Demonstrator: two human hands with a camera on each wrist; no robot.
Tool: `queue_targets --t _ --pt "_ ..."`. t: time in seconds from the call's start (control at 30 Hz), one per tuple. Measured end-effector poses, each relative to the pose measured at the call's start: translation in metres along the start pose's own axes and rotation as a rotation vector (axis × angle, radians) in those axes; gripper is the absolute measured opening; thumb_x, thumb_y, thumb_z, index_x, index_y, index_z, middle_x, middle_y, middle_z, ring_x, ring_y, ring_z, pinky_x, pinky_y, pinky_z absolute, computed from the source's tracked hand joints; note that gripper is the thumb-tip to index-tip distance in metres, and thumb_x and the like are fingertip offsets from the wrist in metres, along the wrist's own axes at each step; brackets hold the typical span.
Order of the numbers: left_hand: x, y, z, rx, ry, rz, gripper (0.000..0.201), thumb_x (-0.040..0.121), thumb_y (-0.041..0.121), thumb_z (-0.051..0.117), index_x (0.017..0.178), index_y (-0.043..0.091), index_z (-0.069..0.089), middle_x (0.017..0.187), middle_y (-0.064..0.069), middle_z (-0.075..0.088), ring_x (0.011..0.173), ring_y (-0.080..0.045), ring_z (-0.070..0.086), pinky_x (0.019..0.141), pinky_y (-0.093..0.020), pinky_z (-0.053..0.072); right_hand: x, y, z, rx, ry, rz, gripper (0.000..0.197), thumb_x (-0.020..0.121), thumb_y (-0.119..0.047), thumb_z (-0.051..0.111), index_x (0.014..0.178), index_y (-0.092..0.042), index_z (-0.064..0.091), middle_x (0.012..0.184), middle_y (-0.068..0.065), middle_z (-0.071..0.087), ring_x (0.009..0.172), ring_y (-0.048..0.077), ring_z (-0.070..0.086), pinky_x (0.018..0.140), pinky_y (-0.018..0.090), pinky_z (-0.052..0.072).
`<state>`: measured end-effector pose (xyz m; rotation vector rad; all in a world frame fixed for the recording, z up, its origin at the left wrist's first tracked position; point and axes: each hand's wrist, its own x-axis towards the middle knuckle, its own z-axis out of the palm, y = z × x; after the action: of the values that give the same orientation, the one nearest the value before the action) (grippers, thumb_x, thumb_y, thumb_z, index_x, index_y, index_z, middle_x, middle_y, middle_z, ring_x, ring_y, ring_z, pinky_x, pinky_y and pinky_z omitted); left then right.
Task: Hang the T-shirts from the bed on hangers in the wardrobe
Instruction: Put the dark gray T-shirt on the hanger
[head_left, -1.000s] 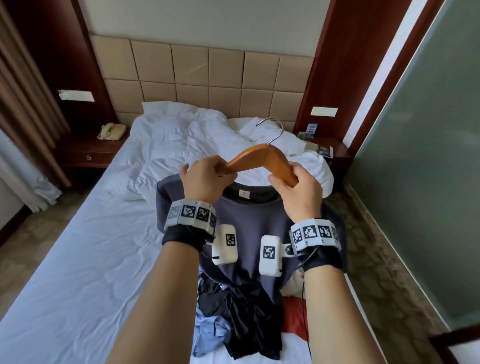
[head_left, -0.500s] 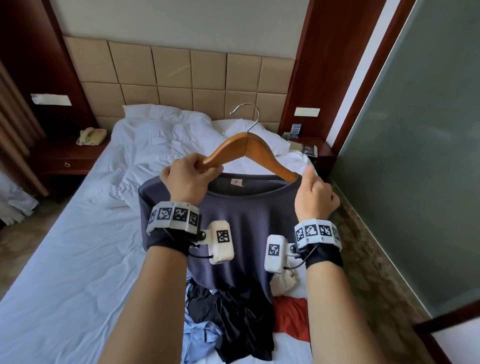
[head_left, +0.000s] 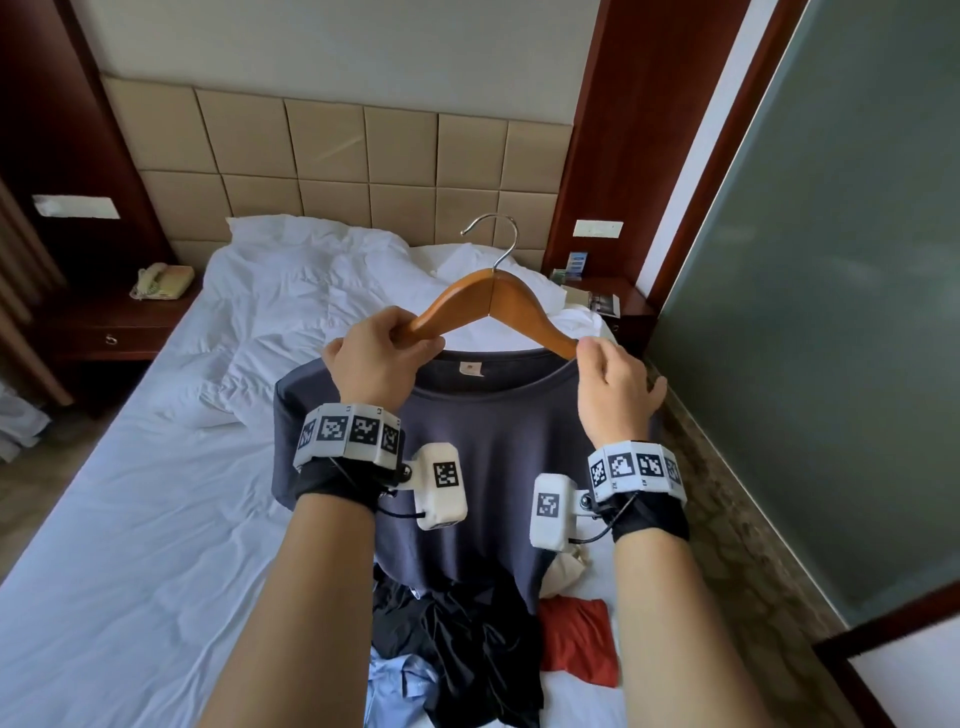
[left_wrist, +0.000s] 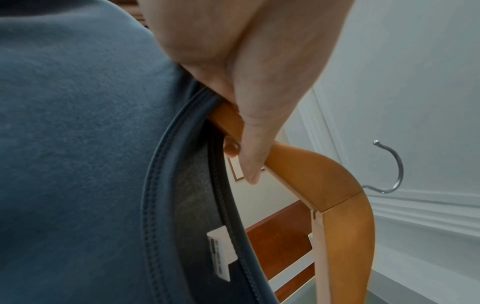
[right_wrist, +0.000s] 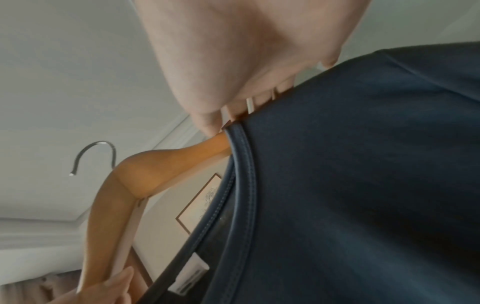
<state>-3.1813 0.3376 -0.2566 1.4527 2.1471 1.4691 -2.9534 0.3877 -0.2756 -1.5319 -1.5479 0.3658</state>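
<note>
I hold a dark grey-blue T-shirt (head_left: 488, 457) up over the bed on a wooden hanger (head_left: 493, 296) with a metal hook (head_left: 498, 234). Both hanger arms pass into the shirt's collar (left_wrist: 187, 144). My left hand (head_left: 379, 353) grips the hanger's left arm (left_wrist: 298, 164) at the collar edge. My right hand (head_left: 613, 384) pinches the shirt's right shoulder (right_wrist: 363, 164) over the hanger's right end (right_wrist: 207, 144). The hanger's tips are hidden under the cloth.
A pile of clothes lies on the white bed (head_left: 130, 545) below the shirt: black (head_left: 457, 644), red (head_left: 579, 644), light blue (head_left: 395, 680). A nightstand with a phone (head_left: 161, 280) stands left, another nightstand (head_left: 608, 301) right. A frosted glass wall (head_left: 831, 312) runs along the right.
The hanger has risen and levelled, and the shirt has lifted with it. My right hand has slid off the hanger's arm outward onto the shirt's shoulder.
</note>
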Motion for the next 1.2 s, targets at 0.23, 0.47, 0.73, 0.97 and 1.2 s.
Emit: queue_targets --t 0.23,0.47,0.73,0.97,1.2 --pt "-0.002 0.005 0.018 0.004 0.009 0.082 0.028 0.071 0.041 0.082 0.095 0.03 0.074 0.099 0.007 0.057 0.101 -0.022 0.055 0.092 -0.041 0.038 -0.006 0.009 -0.012 -0.137 -0.04 -0.176 0.029 0.091 -0.05 0.063 0.107 -0.026 0.067 0.09 -0.011 0.061 0.1 0.024 0.058 0.104 0.055 0.035" --pt "-0.02 0.025 0.049 0.142 -0.029 0.071 0.036 0.073 0.051 0.078 0.105 0.035 0.075 0.112 -0.001 0.057 0.116 -0.031 0.044 0.097 -0.044 0.029 -0.016 0.044 -0.029 -0.211 0.125 -0.062 0.027 0.086 -0.051 0.068 0.093 -0.025 0.064 0.08 -0.003 0.069 0.079 0.028 0.063 0.086 0.049 0.049" --pt "-0.048 0.067 0.098 0.041 -0.191 0.189 0.033 0.075 0.047 0.078 0.105 0.032 0.075 0.109 0.0 0.058 0.111 -0.026 0.051 0.094 -0.041 0.028 -0.027 0.086 -0.1 -0.265 0.13 0.005 0.029 0.087 -0.049 0.068 0.091 -0.02 0.064 0.078 0.0 0.07 0.078 0.033 0.063 0.067 0.038 0.044" --pt "-0.103 0.125 0.131 -0.057 -0.28 0.307 0.026 0.078 0.046 0.076 0.1 0.032 0.074 0.087 0.006 0.056 0.092 -0.022 0.057 0.084 -0.034 0.023 -0.054 0.115 -0.191 -0.271 0.204 0.057 0.028 0.088 -0.048 0.067 0.083 -0.021 0.063 0.067 -0.005 0.062 0.069 0.026 0.058 0.065 0.036 0.044" --pt "-0.202 0.2 0.163 -0.167 -0.401 0.401 0.021 0.079 0.045 0.076 0.097 0.035 0.073 0.079 0.014 0.057 0.085 -0.01 0.051 0.086 -0.038 0.026 -0.109 0.168 -0.298 -0.34 0.397 0.118 0.027 0.089 -0.048 0.065 0.086 -0.021 0.064 0.078 -0.005 0.062 0.083 0.026 0.057 0.078 0.04 0.041"
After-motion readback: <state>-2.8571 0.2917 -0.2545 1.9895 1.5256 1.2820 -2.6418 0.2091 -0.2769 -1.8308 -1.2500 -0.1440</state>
